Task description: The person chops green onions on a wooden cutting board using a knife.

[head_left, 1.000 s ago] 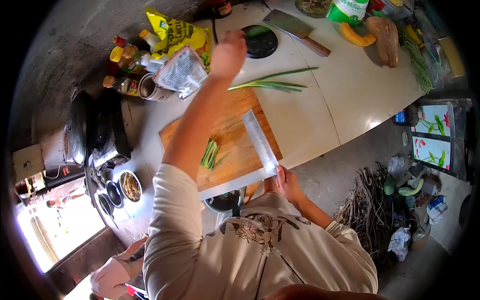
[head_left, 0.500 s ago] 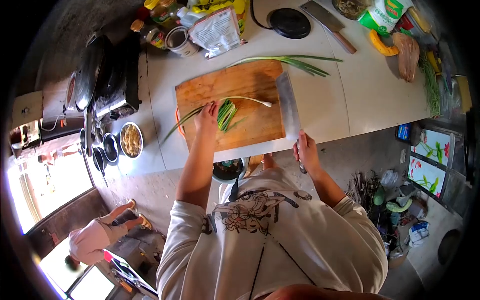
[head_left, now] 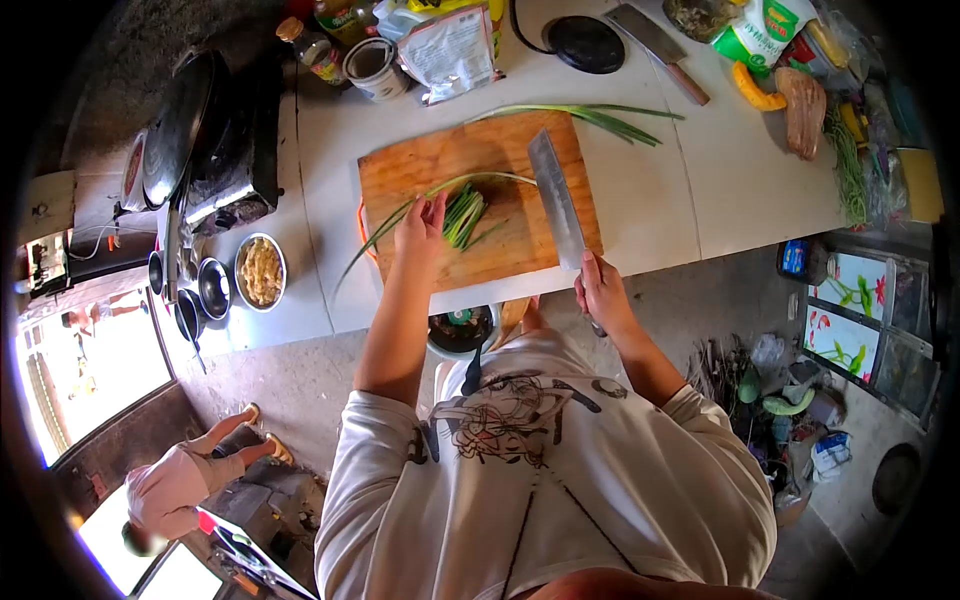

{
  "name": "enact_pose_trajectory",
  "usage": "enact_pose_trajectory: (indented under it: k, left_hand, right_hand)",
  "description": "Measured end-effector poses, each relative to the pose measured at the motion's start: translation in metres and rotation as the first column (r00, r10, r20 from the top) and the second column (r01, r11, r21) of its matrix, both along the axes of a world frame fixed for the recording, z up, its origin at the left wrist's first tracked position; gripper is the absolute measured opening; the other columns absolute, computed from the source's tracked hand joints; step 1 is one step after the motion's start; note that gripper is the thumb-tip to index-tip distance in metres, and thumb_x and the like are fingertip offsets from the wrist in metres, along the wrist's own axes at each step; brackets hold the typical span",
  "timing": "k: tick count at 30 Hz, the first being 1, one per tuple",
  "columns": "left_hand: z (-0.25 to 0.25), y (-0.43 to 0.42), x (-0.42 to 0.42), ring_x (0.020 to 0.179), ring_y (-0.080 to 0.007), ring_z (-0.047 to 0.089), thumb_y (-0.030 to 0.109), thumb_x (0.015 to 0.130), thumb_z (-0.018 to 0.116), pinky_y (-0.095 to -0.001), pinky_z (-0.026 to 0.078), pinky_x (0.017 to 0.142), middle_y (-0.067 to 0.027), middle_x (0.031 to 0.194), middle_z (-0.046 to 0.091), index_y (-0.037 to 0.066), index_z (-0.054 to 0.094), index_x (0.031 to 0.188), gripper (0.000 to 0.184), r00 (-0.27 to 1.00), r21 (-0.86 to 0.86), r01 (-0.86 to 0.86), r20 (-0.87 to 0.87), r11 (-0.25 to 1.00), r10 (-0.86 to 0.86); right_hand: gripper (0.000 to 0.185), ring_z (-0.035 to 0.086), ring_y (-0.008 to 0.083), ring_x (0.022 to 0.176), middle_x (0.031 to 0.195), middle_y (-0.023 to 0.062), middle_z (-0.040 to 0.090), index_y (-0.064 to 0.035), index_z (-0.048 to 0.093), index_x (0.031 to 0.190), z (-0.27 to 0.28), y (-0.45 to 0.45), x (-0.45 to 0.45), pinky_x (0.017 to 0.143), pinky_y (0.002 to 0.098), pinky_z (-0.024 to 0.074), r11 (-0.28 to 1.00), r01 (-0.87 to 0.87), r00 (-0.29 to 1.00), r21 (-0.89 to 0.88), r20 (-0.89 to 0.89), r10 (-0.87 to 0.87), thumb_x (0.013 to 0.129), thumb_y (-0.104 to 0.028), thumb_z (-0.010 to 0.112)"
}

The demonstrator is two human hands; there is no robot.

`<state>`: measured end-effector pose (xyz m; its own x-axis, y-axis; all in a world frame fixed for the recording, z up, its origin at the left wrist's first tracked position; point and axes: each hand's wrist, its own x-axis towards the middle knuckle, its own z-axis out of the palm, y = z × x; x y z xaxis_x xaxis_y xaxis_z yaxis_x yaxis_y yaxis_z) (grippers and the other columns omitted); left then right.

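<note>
My left hand point(head_left: 421, 222) is closed on a long scallion point(head_left: 465, 181) that lies bent across the wooden cutting board point(head_left: 505, 255). Just right of those fingers rests a small pile of cut scallion pieces point(head_left: 463, 216). In my right hand point(head_left: 602, 290) is the handle of a broad kitchen knife point(head_left: 557, 195). Its blade reaches over the right side of the board, near the scallion's right end; the white tip there is hidden by the blade. More whole scallions point(head_left: 610, 123) lie behind the board.
Jars, bottles and a silver-white packet point(head_left: 450, 55) stand at the back. A cleaver point(head_left: 660, 50) and a squash point(head_left: 802, 112) lie to the right. On the left are a food bowl point(head_left: 261, 272) and a stove point(head_left: 240, 150). Another person point(head_left: 180, 485) is at lower left.
The knife in my right hand has moved left, from the board's right edge to over the board, at the scallion's white end. My left hand keeps its hold on the scallion.
</note>
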<state>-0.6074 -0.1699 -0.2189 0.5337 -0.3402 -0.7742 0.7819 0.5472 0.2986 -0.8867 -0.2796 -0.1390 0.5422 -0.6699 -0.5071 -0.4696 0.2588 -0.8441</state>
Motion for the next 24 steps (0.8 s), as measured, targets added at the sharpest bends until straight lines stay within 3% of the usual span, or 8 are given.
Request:
enact_pose_trajectory:
  k: [4,6,7,8,9,13,15,24]
  left_hand:
    - [0.010,0.028,0.007,0.083,-0.0243,0.063,0.007,0.088,0.053,-0.0293,0.056,0.062,-0.0148,0.095,0.059,-0.007,0.052,0.095,0.015,0.961,0.119,0.250,0.090,0.961,-0.262]
    - [0.019,0.036,0.016,0.085,-0.0224,0.061,0.010,0.083,0.059,-0.0307,0.051,0.061,-0.0104,0.095,0.060,0.001,0.057,0.092,0.012,0.470,0.722,0.447,0.313,0.528,-0.825]
    - [0.018,0.039,0.021,0.085,-0.0224,0.061,0.010,0.083,0.059,-0.0307,0.051,0.061,-0.0104,0.095,0.060,0.001,0.057,0.092,0.012,0.467,0.719,0.453,0.313,0.527,-0.827]
    - [0.017,0.043,0.025,0.089,-0.0232,0.059,0.013,0.080,0.062,-0.0339,0.048,0.067,-0.0091,0.096,0.061,0.005,0.059,0.092,0.015,0.104,0.955,0.061,0.284,0.291,-0.953]
    - [0.013,0.047,0.029,0.093,-0.0240,0.058,0.016,0.076,0.064,-0.0372,0.046,0.073,-0.0079,0.097,0.061,0.009,0.060,0.092,0.017,-0.199,0.894,-0.427,0.052,0.134,-0.979]
    - [0.008,0.054,0.035,0.098,-0.0284,0.053,0.019,0.073,0.062,-0.0432,0.037,0.089,-0.0085,0.099,0.060,0.012,0.061,0.095,0.022,-0.273,0.840,-0.537,-0.088,0.076,-0.958]
    - [0.010,0.052,0.034,0.103,-0.0257,0.051,0.019,0.074,0.062,-0.0416,0.038,0.088,-0.0074,0.101,0.059,0.012,0.061,0.094,0.021,-0.293,0.873,-0.488,-0.177,-0.012,-0.940]
    - [-0.001,0.054,0.032,0.093,-0.0256,0.057,0.019,0.075,0.060,-0.0432,0.041,0.079,-0.0070,0.094,0.061,0.011,0.060,0.089,0.016,-0.385,0.838,-0.537,-0.144,0.094,-0.912]
  right_hand:
    - [0.047,0.043,0.0121,0.038,0.046,0.0029,0.044,-0.0016,0.050,0.074,-0.004,0.009,0.005,0.037,0.0289,0.0348,1.000,-0.018,1.000,0.009,-0.019,0.018,0.096,-0.041,0.036]
    - [0.048,0.048,0.0197,0.041,0.047,0.0076,0.047,0.0002,0.052,0.076,-0.009,0.014,0.010,0.042,0.0340,0.0390,0.994,-0.070,0.997,-0.078,-0.044,0.067,0.096,-0.041,0.037]
    - [0.048,0.048,0.0197,0.041,0.047,0.0076,0.047,0.0002,0.052,0.076,-0.012,0.017,0.012,0.042,0.0340,0.0390,0.995,-0.065,0.997,-0.080,-0.048,0.061,0.096,-0.041,0.037]
    - [0.046,0.046,0.0152,0.040,0.048,0.0047,0.046,-0.0012,0.051,0.078,-0.016,0.019,0.015,0.040,0.0299,0.0371,0.988,-0.098,0.994,-0.121,-0.056,0.092,0.096,-0.041,0.035]
    - [0.045,0.044,0.0107,0.040,0.050,0.0018,0.045,-0.0027,0.050,0.080,-0.012,0.022,0.021,0.038,0.0257,0.0353,0.978,-0.133,0.990,-0.163,-0.066,0.123,0.097,-0.040,0.033]
    - [0.047,0.049,0.0157,0.045,0.050,0.0051,0.047,-0.0009,0.051,0.079,0.008,0.031,0.039,0.044,0.0294,0.0389,0.974,-0.120,0.985,-0.191,-0.148,0.092,0.097,-0.041,0.033]
    - [0.052,0.060,0.0410,0.066,0.064,0.0237,0.058,0.0021,0.058,0.093,0.005,0.034,0.043,0.060,0.0459,0.0462,0.948,-0.196,0.958,-0.251,-0.254,0.131,0.096,-0.041,0.030]
    - [0.045,0.057,0.0442,0.086,0.090,0.0270,0.060,-0.0059,0.052,0.116,-0.012,0.043,0.066,0.074,0.0498,0.0459,0.851,-0.335,0.886,-0.404,-0.443,0.138,0.096,-0.038,0.026]
